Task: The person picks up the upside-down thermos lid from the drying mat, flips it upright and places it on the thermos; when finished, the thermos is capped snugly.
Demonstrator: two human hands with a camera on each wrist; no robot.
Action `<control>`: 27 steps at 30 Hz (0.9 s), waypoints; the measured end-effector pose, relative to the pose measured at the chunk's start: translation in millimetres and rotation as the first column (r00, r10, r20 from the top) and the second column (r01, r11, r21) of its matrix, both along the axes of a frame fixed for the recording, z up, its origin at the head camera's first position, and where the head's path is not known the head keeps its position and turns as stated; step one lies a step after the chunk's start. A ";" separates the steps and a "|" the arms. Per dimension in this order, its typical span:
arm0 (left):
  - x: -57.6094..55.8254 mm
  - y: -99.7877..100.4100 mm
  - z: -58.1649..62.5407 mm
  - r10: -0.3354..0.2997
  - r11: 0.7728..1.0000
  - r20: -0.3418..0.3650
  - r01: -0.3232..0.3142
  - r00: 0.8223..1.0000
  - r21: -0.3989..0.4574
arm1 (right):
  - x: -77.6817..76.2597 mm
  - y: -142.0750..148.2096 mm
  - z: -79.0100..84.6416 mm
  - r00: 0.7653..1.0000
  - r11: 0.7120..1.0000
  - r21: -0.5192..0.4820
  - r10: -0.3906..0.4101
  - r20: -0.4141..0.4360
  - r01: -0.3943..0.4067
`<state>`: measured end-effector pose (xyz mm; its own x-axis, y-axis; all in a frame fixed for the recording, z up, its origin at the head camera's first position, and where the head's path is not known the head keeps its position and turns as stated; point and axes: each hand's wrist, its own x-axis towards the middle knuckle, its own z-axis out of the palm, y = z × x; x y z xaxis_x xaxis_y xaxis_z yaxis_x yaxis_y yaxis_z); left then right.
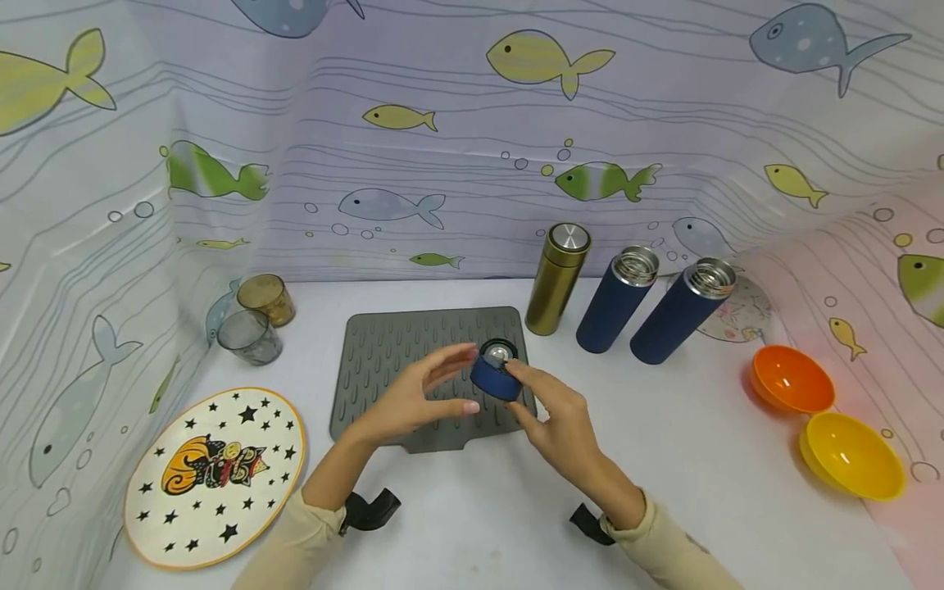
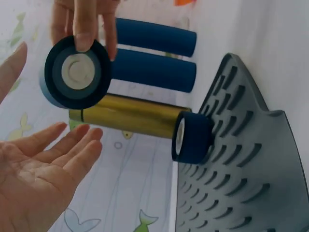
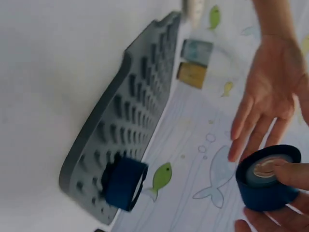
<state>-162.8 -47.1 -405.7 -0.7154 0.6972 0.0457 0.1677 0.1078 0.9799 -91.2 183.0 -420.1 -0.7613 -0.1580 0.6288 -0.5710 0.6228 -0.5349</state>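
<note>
My right hand (image 1: 564,418) grips a round navy bottle lid (image 1: 492,382) by its side, thumb and fingers on opposite parts of it. In the left wrist view its face shows a dark ring around a pale, shiny centre. My left hand (image 1: 413,397) is just left of this lid, fingers extended and thumb apart, holding nothing. A second navy lid (image 2: 194,137) rests on the grey ridged drying mat (image 1: 398,352), its silvery disc facing up. Beyond the mat's right side stand two navy bottles (image 1: 615,303) with uncovered steel mouths and a gold bottle (image 1: 556,283) with its cap on.
Two tinted glasses (image 1: 251,338) are at the back left. A white oval placemat (image 1: 214,524) with stars lies at the front left. An orange bowl (image 1: 792,378) and a yellow bowl (image 1: 851,455) sit at the right, and a patterned plate (image 1: 745,311) lies behind the bottles.
</note>
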 end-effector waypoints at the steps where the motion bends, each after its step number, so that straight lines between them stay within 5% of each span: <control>1: 0.1 1.0 1.0 0.000 1.000 0.008 0.000 1.000 -0.007 | 0.1 2.4 -0.4 0.998 0.999 0.053 0.000 -0.062 0.003; 4: 1.4 5.0 3.3 0.003 1.000 0.013 -0.003 1.000 -0.028 | -0.2 8.6 -1.5 0.969 0.980 0.194 0.014 -0.246 0.035; 9: 5.4 15.3 2.1 -0.002 0.999 -0.084 -0.002 0.996 -0.040 | -3.2 16.5 -2.8 0.861 0.926 0.359 0.084 -0.502 0.119; 15: 11.7 30.2 -1.8 -0.020 0.999 -0.173 0.015 0.985 -0.033 | -3.7 22.5 -2.3 0.756 0.879 0.447 0.177 -0.631 0.167; 19: 14.5 41.5 -2.4 -0.029 0.999 -0.180 0.026 0.983 -0.020 | -3.5 24.8 0.0 0.710 0.868 0.456 0.196 -0.676 0.195; 23: 16.3 50.2 -3.0 -0.004 1.000 -0.188 0.001 0.982 -0.019 | -3.5 26.7 2.1 0.696 0.868 0.456 0.202 -0.689 0.199; 27: 14.9 56.4 -2.3 0.038 0.999 -0.200 -0.040 0.979 -0.008 | -3.4 31.0 -0.4 0.746 0.889 0.424 0.161 -0.646 0.175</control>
